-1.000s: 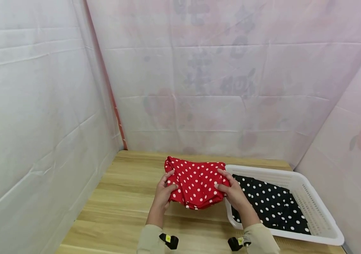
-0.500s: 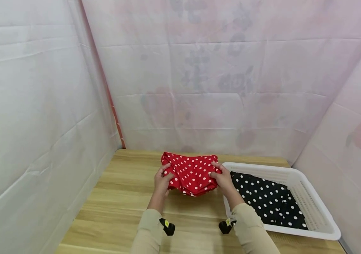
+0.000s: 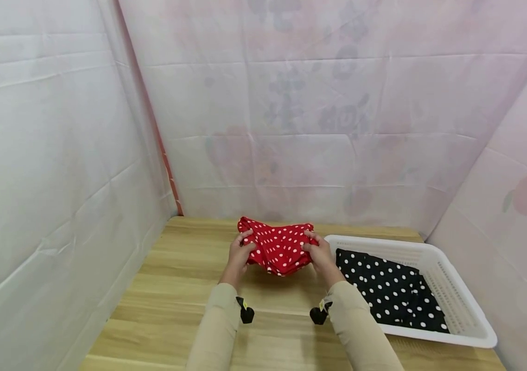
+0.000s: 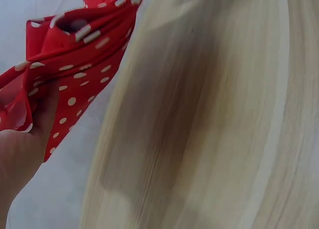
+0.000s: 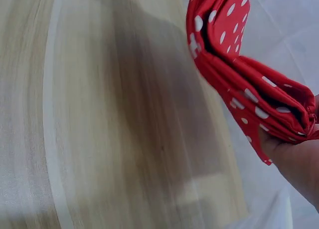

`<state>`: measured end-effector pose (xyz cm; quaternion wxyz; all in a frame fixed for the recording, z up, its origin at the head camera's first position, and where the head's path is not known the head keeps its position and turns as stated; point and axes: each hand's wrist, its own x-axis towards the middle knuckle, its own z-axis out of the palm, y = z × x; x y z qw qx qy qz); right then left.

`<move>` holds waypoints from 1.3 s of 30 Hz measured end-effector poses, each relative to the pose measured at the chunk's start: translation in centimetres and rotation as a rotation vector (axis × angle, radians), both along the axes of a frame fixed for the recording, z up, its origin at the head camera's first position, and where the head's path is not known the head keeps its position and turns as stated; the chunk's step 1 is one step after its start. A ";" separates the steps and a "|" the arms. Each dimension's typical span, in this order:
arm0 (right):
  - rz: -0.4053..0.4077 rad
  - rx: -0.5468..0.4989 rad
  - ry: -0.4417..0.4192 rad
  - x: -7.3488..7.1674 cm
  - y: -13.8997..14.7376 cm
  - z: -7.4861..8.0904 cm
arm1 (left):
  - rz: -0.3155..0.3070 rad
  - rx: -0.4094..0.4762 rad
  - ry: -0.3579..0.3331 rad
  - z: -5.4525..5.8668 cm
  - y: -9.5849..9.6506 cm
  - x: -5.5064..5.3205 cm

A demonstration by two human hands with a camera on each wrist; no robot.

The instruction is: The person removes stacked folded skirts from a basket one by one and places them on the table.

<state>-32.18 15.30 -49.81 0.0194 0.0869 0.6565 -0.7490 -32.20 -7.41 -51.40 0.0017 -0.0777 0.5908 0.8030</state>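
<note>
A folded red cloth with white polka dots [image 3: 282, 248] hangs above the table between both hands. My left hand [image 3: 239, 255] grips its left end, thumb on top. At the opposite end, my right hand [image 3: 320, 255] grips it the same way. The middle of the cloth sags lower than its ends. In the left wrist view the red cloth [image 4: 79, 64] shows stacked folds beside the thumb. Several layers of the red cloth [image 5: 259, 97] show edge-on in the right wrist view, with the right fingers partly hidden by the fabric.
To the right stands a white plastic basket [image 3: 469, 309] with perforated walls. Inside it lies a black cloth with white dots [image 3: 390, 288]. The wooden table [image 3: 161, 304] meets pale printed sheeting [image 3: 291, 154] at the back and at both sides.
Both hands have moved forward, away from the body, and slightly left with the red cloth between them. Its middle sags more than before. The basket and black cloth stay put.
</note>
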 end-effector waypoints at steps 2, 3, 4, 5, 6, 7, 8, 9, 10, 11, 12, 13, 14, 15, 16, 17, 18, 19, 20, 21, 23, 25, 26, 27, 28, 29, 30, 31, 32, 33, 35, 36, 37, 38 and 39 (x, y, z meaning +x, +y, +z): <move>-0.014 -0.010 -0.011 -0.2 0.0 -0.3 | 0.000 -0.010 -0.013 -0.1 -0.2 -0.3; -0.015 -0.017 -0.020 -0.2 -0.1 -0.4 | 0.001 -0.012 -0.018 -0.1 -0.3 -0.4; -0.008 -0.022 -0.027 -0.3 -0.1 -0.5 | 0.000 -0.017 -0.020 -0.2 -0.4 -0.5; 0.000 -0.024 -0.034 -0.3 -0.2 -0.6 | -0.004 -0.018 -0.022 -0.2 -0.4 -0.5; 0.005 -0.019 -0.044 -0.3 -0.3 -0.7 | -0.009 -0.023 -0.024 -0.2 -0.5 -0.5; 0.015 -0.013 -0.049 -0.4 -0.4 -0.8 | -0.020 -0.025 -0.024 -0.2 -0.5 -0.6; 0.024 -0.007 -0.052 -0.4 -0.6 -0.8 | -0.037 -0.032 -0.023 -0.2 -0.6 -0.6; 0.030 -0.004 -0.053 -0.4 -0.7 -0.8 | -0.059 -0.041 -0.019 -0.2 -0.7 -0.7; 0.037 -0.002 -0.053 -0.4 -0.9 -0.8 | -0.084 -0.049 -0.017 -0.3 -0.7 -0.7; 0.041 0.002 -0.053 -0.5 -1.0 -0.8 | -0.108 -0.053 -0.020 -0.3 -0.8 -0.8; 0.045 0.003 -0.051 -0.5 -1.1 -0.8 | -0.132 -0.063 -0.020 -0.4 -0.8 -0.9; 0.049 0.002 -0.049 -0.5 -1.2 -0.8 | -0.151 -0.071 -0.026 -0.4 -0.8 -0.9; 0.051 0.004 -0.046 -0.5 -1.2 -0.9 | -0.165 -0.086 -0.029 -0.5 -0.8 -0.9; 0.051 0.005 -0.047 -0.5 -1.3 -1.0 | -0.171 -0.097 -0.033 -0.5 -0.7 -0.9; 0.049 0.004 -0.048 -0.5 -1.4 -1.2 | -0.170 -0.104 -0.036 -0.6 -0.7 -0.9; 0.044 0.007 -0.045 -0.5 -1.4 -1.3 | -0.163 -0.112 -0.036 -0.6 -0.7 -0.8; 0.035 0.011 -0.047 -0.5 -1.5 -1.5 | -0.154 -0.127 -0.032 -0.6 -0.6 -0.7; 0.023 0.018 -0.052 -0.5 -1.5 -1.7 | -0.139 -0.136 -0.033 -0.7 -0.6 -0.6; 0.010 0.023 -0.051 -0.5 -1.6 -1.9 | -0.125 -0.144 -0.027 -0.7 -0.6 -0.6; -0.001 0.022 -0.053 -0.5 -1.7 -2.0 | -0.111 -0.150 -0.022 -0.7 -0.5 -0.6; -0.019 0.034 -0.048 -0.5 -1.7 -2.3 | -0.083 -0.158 -0.021 -0.8 -0.5 -0.5; -0.024 0.064 -0.038 -0.3 -1.9 -2.5 | -0.057 -0.165 -0.023 -1.0 -0.4 -0.5; -0.008 0.087 -0.036 -0.2 -2.0 -2.6 | -0.047 -0.170 -0.028 -1.2 -0.4 -0.5; 0.019 0.125 -0.040 -0.1 -2.0 -2.6 | -0.043 -0.180 -0.039 -1.3 -0.5 -0.4; 0.054 0.180 -0.044 0.1 -2.1 -2.7 | -0.043 -0.198 -0.055 -1.5 -0.5 -0.3; 0.097 0.236 -0.051 0.3 -2.1 -2.7 | -0.051 -0.223 -0.070 -1.7 -0.5 -0.2; 0.139 0.294 -0.059 0.6 -2.2 -2.8 | -0.067 -0.244 -0.084 -2.0 -0.6 -0.1; 0.183 0.345 -0.064 0.8 -2.2 -2.8 | -0.086 -0.271 -0.098 -2.2 -0.6 0.0; 0.220 0.386 -0.072 0.9 -2.2 -2.9 | -0.106 -0.294 -0.112 -2.4 -0.6 0.1; 0.243 0.425 -0.075 1.1 -2.2 -3.0 | -0.125 -0.319 -0.121 -2.6 -0.7 0.2; 0.256 0.473 -0.083 1.1 -2.1 -3.1 | -0.140 -0.348 -0.130 -2.9 -0.9 0.4; 0.249 0.485 -0.087 1.1 -2.0 -3.2 | -0.139 -0.355 -0.125 -3.0 -1.1 0.4; 0.243 0.495 -0.089 1.0 -2.0 -3.3 | -0.128 -0.363 -0.125 -3.1 -1.2 0.4; 0.235 0.509 -0.097 0.9 -1.9 -3.3 | -0.116 -0.365 -0.129 -3.1 -1.4 0.4; 0.233 0.519 -0.101 0.9 -1.8 -3.3 | -0.106 -0.371 -0.134 -3.2 -1.6 0.5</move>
